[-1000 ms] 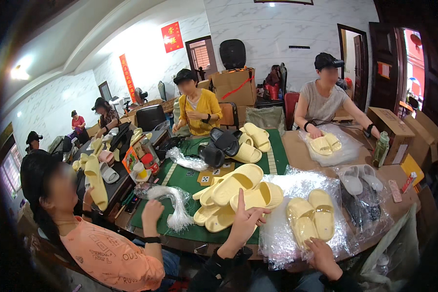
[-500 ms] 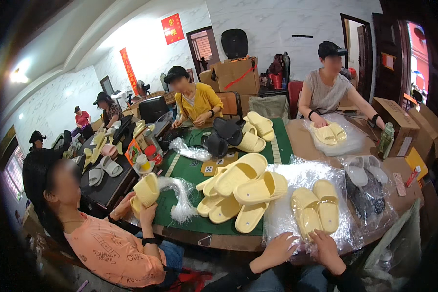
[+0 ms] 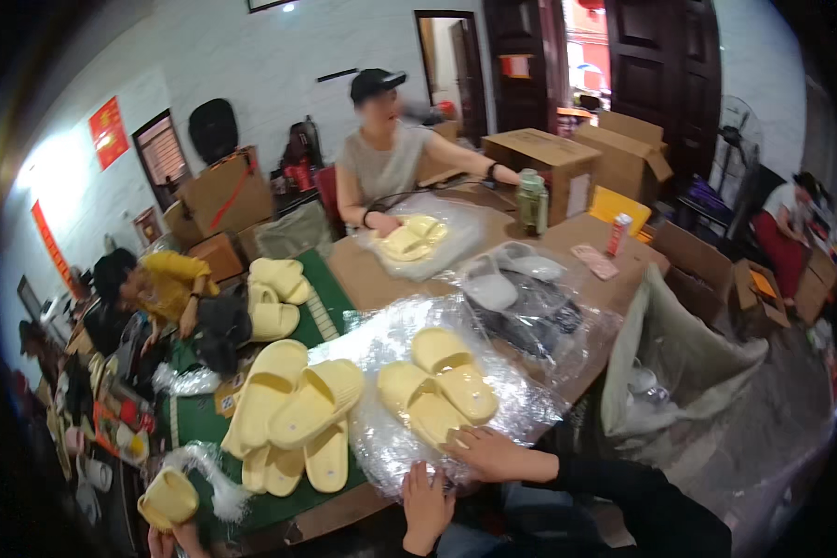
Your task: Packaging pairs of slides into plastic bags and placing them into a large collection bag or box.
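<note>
The counter [image 3: 353, 270] is running beneath and around the yellow pair [image 3: 458, 383] of slippers. A green-grey sack [image 3: 623, 381] is gaping to the pair's right, and a cardboard box [image 3: 541, 167] is standing well beyond the pair, rightward. Clear plastic [image 3: 374, 339] is spreading around the pair; whether it is enclosing the pair, I cannot tell. A heap of yellow slippers [image 3: 279, 395] is crowding the pair's left, and pale slippers [image 3: 489, 290] are lying beyond its right. The right hand [image 3: 493, 454] is resting its fingers at the pair's near end, and I cannot tell whether its grip is closing on anything. Just nearer than the pair, the left hand [image 3: 427, 507] is holding its grip open, fingers extending. Beyond the pair, rightward, a green bottle [image 3: 530, 205] is standing.
</note>
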`<state>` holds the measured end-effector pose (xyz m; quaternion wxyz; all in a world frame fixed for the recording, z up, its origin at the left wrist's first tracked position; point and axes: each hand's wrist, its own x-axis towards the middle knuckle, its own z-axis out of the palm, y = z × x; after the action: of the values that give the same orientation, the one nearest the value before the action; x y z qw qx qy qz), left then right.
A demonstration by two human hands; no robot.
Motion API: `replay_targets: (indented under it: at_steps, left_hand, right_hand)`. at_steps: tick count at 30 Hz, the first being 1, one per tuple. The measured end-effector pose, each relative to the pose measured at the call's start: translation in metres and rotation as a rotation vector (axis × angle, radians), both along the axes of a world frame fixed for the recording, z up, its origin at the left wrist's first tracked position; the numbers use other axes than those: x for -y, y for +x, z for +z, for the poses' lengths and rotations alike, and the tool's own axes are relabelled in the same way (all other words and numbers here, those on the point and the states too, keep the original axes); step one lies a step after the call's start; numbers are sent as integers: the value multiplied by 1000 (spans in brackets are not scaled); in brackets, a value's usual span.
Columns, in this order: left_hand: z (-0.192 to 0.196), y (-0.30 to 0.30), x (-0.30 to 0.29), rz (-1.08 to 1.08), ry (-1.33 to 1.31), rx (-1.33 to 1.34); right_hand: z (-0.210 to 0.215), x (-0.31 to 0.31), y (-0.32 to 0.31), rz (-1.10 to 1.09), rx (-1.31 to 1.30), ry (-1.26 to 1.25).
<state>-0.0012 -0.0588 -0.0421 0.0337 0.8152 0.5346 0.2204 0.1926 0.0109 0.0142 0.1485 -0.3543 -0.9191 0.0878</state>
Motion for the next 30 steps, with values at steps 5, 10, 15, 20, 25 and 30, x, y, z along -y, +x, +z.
replay_targets:
  at_steps: [5,10,15,20,25,30]
  left_hand:
    - [7,11,3,11,-25,-20]
    - [2,13,-5,3,-55,22]
    - [13,9,-6,25,-97,23]
    - [9,8,-4,26,-106,52]
    - [8,10,2,34,-124,26]
    - [-7,10,4,26,-79,25]
  right_hand:
    - [66,-8,28,183,-132,-417]
    - [111,-101,46,-218,-1002,-383]
    - [180,-174,81,-707,-1231,-290]
    - [144,-162,69,-491,-750,-125]
    - [57,-62,16,181,-63,-175]
    - [26,-4,4,301,121,-64]
